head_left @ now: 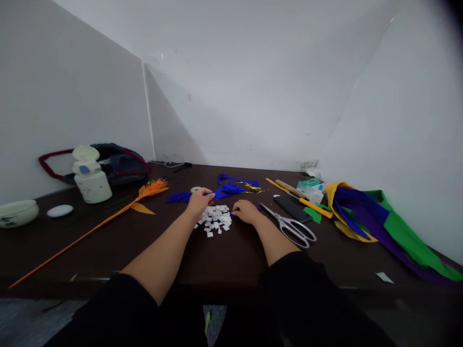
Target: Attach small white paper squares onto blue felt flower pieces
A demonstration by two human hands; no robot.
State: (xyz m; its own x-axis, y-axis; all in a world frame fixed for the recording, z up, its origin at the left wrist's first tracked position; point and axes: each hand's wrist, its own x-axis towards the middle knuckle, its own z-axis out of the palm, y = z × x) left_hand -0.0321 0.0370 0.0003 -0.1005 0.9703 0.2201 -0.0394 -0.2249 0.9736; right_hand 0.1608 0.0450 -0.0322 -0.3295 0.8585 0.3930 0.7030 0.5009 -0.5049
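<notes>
My left hand [199,199] is closed in a pinch on a blue fringed paper piece [181,196] at the far edge of a heap of small white squares [216,219]. My right hand [246,211] rests curled at the heap's right side, fingers pressed together on something I cannot make out. More blue paper pieces [231,187] lie just beyond both hands on the dark table [224,260].
Scissors [292,225] lie right of my right hand, beside a dark flat object [291,207] and yellow sticks [314,206]. Folded coloured sheets [376,221] fill the right. An orange paper flower stem [108,219], a white bottle [90,176], a bag [115,164] and a bowl [16,212] stand left.
</notes>
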